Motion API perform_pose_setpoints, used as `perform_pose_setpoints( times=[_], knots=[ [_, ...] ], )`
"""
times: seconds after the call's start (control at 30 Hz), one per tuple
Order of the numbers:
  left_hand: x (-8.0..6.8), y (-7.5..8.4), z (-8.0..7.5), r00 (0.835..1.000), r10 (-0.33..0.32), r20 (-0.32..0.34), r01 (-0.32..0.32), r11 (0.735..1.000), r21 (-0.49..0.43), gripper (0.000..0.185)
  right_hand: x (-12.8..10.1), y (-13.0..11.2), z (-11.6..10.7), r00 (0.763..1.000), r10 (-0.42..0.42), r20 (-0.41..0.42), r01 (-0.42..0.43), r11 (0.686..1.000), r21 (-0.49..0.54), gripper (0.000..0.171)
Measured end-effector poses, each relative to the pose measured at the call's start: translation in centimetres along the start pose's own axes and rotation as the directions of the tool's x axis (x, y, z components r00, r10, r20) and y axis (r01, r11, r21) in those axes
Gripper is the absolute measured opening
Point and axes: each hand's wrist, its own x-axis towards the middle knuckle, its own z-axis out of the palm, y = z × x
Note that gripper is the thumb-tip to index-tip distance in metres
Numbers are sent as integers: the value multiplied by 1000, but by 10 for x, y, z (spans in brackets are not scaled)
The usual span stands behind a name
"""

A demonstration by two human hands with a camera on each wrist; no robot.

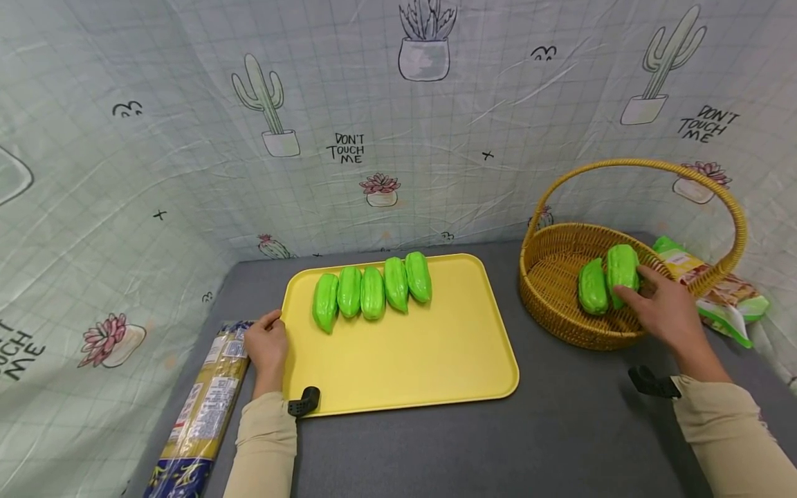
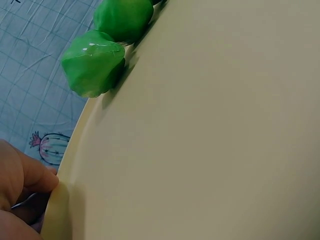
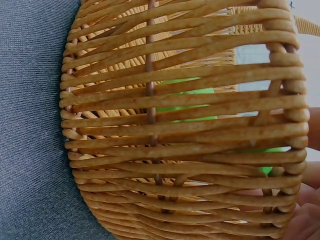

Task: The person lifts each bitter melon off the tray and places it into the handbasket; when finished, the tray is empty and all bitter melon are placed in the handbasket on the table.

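A yellow tray (image 1: 405,360) lies on the grey table with several green ridged gourds (image 1: 372,290) in a row at its back left. My left hand (image 1: 274,321) holds the tray's left rim, and a finger (image 2: 30,175) presses against the tray (image 2: 210,140) below the nearest gourd (image 2: 93,67). A wicker basket (image 1: 551,256) with a hoop handle stands to the right and holds two more gourds. My right hand (image 1: 630,282) reaches into it and grips the right gourd (image 1: 623,266); the left one (image 1: 592,287) lies beside it. Through the basket (image 3: 175,125) slats green shows.
A long spaghetti packet (image 1: 205,408) lies left of the tray by my left hand. A green and red snack bag (image 1: 716,290) sits behind the basket at the right. A cactus-print cloth (image 1: 373,104) walls in the back and sides.
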Motion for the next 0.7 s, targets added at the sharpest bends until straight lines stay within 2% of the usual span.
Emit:
perform_pose_setpoints(
  times=[0.7],
  knots=[
    [2,-3,1,1000,0,5,0,1000,-4,37,1,-5,1,999,3,36,-1,998,-59,77]
  ],
)
